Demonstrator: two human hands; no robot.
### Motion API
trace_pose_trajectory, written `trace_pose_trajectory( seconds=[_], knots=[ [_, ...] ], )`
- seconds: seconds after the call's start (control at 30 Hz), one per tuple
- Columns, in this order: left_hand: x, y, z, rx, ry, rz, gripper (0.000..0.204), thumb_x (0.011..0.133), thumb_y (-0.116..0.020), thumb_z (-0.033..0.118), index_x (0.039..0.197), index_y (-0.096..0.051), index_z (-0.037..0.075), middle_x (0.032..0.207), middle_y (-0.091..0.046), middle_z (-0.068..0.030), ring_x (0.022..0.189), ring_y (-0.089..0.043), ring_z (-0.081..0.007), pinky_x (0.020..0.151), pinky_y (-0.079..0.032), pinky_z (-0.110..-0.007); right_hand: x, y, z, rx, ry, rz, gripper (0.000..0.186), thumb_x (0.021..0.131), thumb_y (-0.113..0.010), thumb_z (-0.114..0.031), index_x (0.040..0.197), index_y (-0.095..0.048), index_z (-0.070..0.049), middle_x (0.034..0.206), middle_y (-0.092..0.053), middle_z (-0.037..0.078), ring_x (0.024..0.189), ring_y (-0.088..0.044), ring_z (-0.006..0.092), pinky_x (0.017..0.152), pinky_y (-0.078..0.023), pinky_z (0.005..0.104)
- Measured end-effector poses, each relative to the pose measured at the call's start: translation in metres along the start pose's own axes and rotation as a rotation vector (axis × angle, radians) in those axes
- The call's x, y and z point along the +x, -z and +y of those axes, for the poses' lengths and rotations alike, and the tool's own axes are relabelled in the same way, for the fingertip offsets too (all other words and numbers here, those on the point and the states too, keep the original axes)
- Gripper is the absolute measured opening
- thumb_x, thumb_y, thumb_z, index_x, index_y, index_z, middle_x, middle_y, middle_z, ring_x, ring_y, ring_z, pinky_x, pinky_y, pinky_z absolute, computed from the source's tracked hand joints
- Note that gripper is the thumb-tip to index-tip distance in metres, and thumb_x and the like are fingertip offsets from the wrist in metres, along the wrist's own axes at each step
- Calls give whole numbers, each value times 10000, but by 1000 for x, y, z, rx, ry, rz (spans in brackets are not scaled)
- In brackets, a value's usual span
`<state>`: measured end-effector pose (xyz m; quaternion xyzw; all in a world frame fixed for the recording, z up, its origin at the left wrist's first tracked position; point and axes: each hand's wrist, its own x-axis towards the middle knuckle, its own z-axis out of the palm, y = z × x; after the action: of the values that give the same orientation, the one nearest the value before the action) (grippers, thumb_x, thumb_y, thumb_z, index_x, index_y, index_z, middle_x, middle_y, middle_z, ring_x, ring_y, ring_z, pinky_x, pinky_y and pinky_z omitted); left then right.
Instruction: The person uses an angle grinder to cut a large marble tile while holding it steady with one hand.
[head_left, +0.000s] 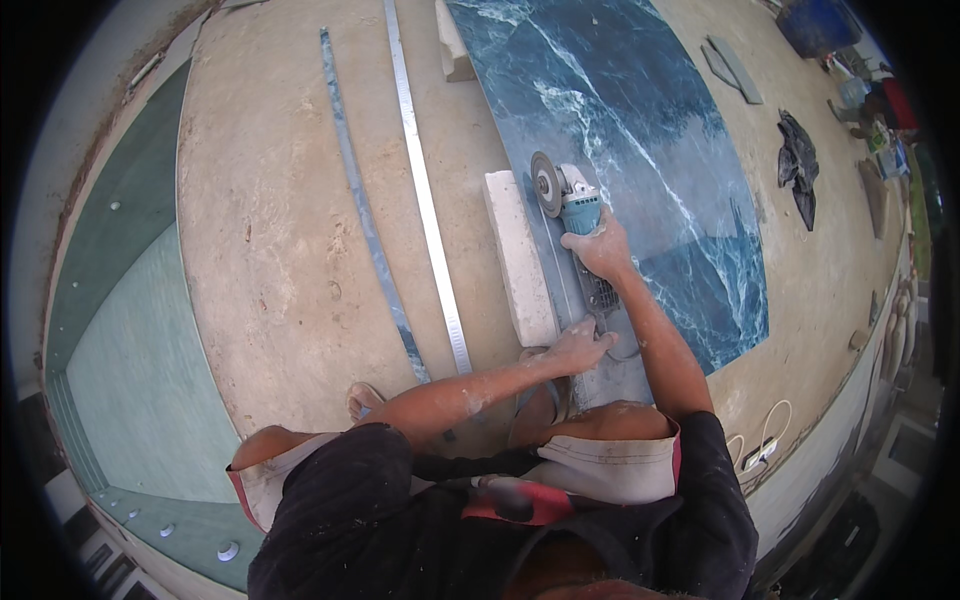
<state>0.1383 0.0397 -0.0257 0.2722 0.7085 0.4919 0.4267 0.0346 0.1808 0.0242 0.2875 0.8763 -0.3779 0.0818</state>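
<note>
My right hand grips a teal angle grinder by its body; its cutting disc faces up-left near the edge of a blue veined slab. A pale straight line runs along that dusty edge. My left hand is closed at the grinder's cord, just below the tool's tail. A white block lies along the slab's left side, another farther up.
A long metal straightedge and narrow blue strip lie on concrete to the left, beside a green-tiled pool. Dark crumpled material, grey offcuts, a blue tub and a power strip are at right.
</note>
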Motion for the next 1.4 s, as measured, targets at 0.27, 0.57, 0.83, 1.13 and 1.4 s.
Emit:
trace_pose_trajectory(
  seconds=[0.27,0.57,0.83,1.13,1.4],
  knots=[
    [6,-3,1,-115,141,29,581,980,-598,440,1121,-547,-122,908,-690,-278,690,-734,-306,739,-555,-451,6,-1,5,5,19,14,967,670,-816,-354,1442,-448,99,1260,-656,318,1182,-653,417,1015,-506,432],
    [8,-5,-2,-113,126,112,541,976,-622,431,1064,-527,-94,817,-681,-222,677,-715,-299,722,-547,-454,6,2,-7,-10,28,35,956,667,-806,-353,1433,-460,102,1279,-645,325,1200,-644,419,1019,-504,432],
    [5,-3,4,-48,123,197,524,968,-639,411,1080,-510,-85,918,-694,-270,971,-684,-434,883,-509,-514,15,0,-8,-28,29,26,962,664,-802,-360,1438,-458,96,1275,-644,327,1203,-639,429,1024,-501,436],
    [2,-4,10,146,71,435,490,912,-697,349,1126,-537,-61,1061,-604,-287,981,-624,-500,859,-501,-570,27,-5,-9,-6,75,49,914,670,-809,-354,1405,-487,83,1234,-666,318,1166,-657,422,998,-512,442],
    [-4,16,21,248,30,481,462,899,-707,327,1180,-588,-20,1218,-550,-278,1075,-594,-475,910,-496,-565,31,-7,-14,43,94,84,877,670,-808,-328,1389,-507,72,1205,-684,301,1141,-671,414,987,-521,434]
  ],
)
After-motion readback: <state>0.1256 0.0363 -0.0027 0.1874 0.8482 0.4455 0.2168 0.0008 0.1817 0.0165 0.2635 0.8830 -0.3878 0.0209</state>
